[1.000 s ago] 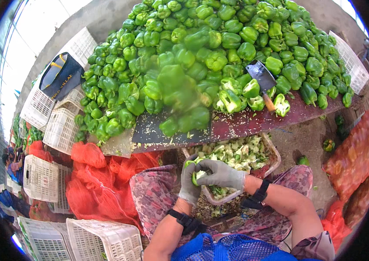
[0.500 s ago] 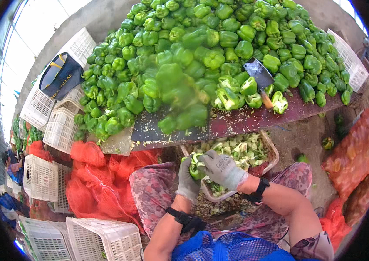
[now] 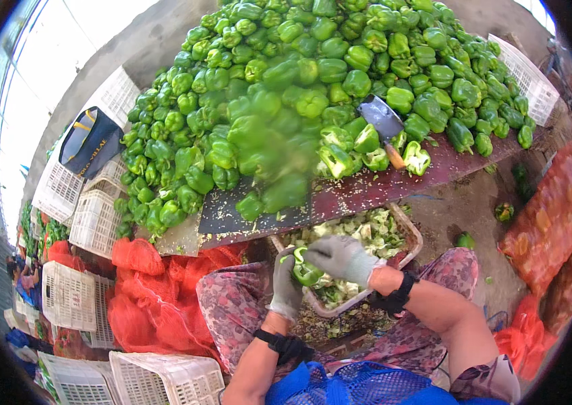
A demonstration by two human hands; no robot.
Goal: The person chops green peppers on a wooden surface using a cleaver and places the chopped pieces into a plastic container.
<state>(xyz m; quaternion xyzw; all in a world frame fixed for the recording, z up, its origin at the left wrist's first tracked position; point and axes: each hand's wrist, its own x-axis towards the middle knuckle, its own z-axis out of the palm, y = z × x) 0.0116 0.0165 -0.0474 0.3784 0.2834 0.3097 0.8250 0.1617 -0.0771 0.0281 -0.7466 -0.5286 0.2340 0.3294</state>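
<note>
In the head view, a cut green bell pepper with a pale inner rim is held over my lap. My left hand, in a grey glove, wraps round its left side. My gloved right hand is at the pepper's upper right edge, its fingers bent together; whatever is between them is hidden. Beneath both hands stands a pale bin with pepper cores and scraps inside. Past it, cut peppers lie on a dark red board beside a wide-bladed knife with a wooden handle.
A big heap of whole green peppers covers the board's far side; part of it is blurred. Left are red mesh bags, white crates and a dark tote bag. Filled mesh sacks stand right. One pepper lies on the floor.
My right hand has shifted slightly left and down across the pepper, which shows more of its cut opening. The left hand keeps its grip. The whole view has tilted a little.
</note>
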